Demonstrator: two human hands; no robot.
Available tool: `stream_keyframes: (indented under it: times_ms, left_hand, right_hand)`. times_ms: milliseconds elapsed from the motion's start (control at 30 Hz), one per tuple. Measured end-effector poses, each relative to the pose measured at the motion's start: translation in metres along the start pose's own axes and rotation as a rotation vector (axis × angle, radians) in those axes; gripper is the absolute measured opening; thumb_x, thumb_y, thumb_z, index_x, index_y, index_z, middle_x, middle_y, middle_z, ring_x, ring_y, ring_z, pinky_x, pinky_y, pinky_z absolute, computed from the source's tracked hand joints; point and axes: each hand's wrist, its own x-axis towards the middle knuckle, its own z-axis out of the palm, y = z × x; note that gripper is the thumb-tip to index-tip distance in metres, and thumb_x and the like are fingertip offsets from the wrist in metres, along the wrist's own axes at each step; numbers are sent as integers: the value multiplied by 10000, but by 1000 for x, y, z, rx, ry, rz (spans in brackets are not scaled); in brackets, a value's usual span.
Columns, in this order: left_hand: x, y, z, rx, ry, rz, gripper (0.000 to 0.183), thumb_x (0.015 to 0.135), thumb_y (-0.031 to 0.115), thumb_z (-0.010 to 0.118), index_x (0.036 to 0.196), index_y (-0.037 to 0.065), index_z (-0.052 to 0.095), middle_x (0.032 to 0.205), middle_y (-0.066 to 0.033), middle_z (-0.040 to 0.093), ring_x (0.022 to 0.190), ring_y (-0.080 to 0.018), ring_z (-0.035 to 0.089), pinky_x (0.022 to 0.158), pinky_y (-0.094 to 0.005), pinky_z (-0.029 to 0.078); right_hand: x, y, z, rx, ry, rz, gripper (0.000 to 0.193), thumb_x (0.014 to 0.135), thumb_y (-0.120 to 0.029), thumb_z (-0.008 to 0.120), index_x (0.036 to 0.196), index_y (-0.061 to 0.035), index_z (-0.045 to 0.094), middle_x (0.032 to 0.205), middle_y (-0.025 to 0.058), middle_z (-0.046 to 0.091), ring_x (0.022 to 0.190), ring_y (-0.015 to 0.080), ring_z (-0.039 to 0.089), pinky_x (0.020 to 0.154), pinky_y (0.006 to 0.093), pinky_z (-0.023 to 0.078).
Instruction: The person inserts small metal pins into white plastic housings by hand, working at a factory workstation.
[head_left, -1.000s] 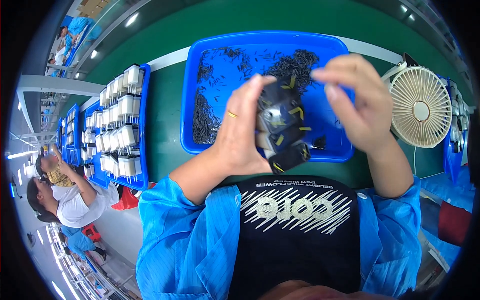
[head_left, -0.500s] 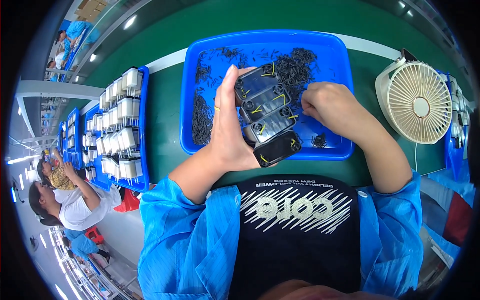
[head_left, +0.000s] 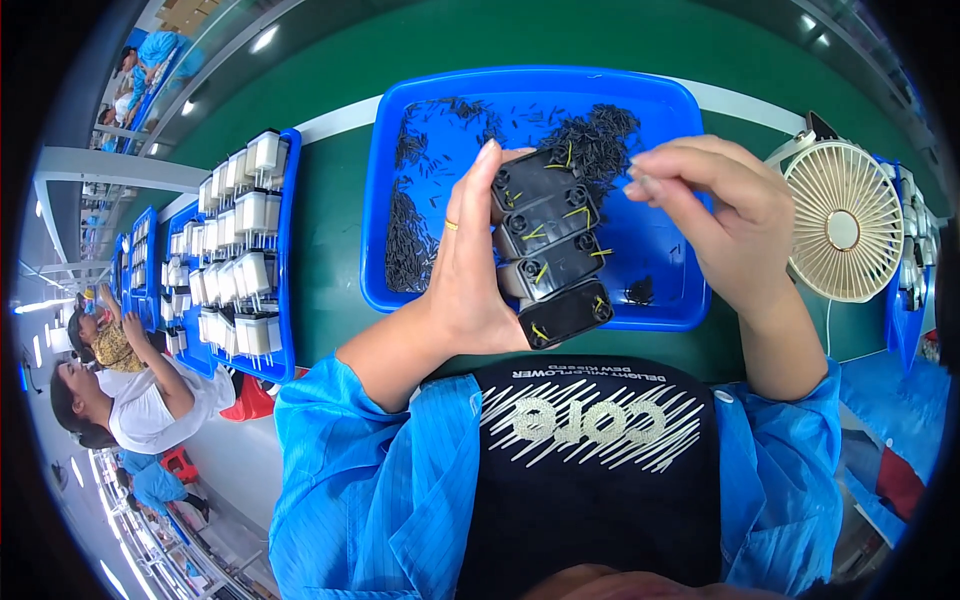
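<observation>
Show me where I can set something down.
The green surface is bare beyond the big tray and between it and the left tray. Crowded: the left tray with white blocks, the big tray's left side with black pieces.

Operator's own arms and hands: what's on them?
Loose blue sleeves, finely striped, ending near the elbows; forearms bare below. Left hand: ungloved, gold-coloured ring. Right hand: ungloved, no ring visible. No cables or wristbands visible.
</observation>
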Motion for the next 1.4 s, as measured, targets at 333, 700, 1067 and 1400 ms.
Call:
stream_keyframes:
  times_ms: [333, 700, 1067, 1400]
  left_hand:
    - [-1, 4, -4, 11, -76, -82, 1318, 518, 308, 924, 1440, -80, 66, 1315, -264, 381, 1140, -369, 501, 965, -430, 414]
    - [5, 8, 0, 260, 93, 223, 1110, 542, 293, 876, 1378, -104, 263, 1276, -272, 458, 1137, -410, 496, 963, -461, 396]
    - [4, 1, 3, 264, 127, 306, 1080, 516, 271, 851, 1369, -100, 302, 1280, -272, 449, 1111, -426, 502, 930, -478, 420]
    - [4, 1, 4, 276, 114, 308, 1090, 500, 254, 850, 1372, -98, 299, 1287, -271, 444, 1111, -425, 504, 930, -480, 421]
  right_hand:
    - [-5, -11, -2, 99, -69, -257, 195, 662, 7, 767, 834, -20, 678, 823, 94, 697, 704, 200, 678, 582, 268, 530]
    - [-16, -17, 3, -174, -44, -486, 329, 605, -6, 793, 913, -24, 678, 789, 58, 628, 614, 173, 587, 475, 254, 420]
    - [-21, -15, 3, -316, -83, -603, 393, 537, -118, 696, 912, -2, 705, 776, 44, 547, 603, 163, 510, 458, 259, 372]
    - [-21, -12, 4, -333, -47, -626, 408, 526, -133, 676, 913, -5, 708, 778, 44, 544, 598, 160, 510, 452, 257, 371]
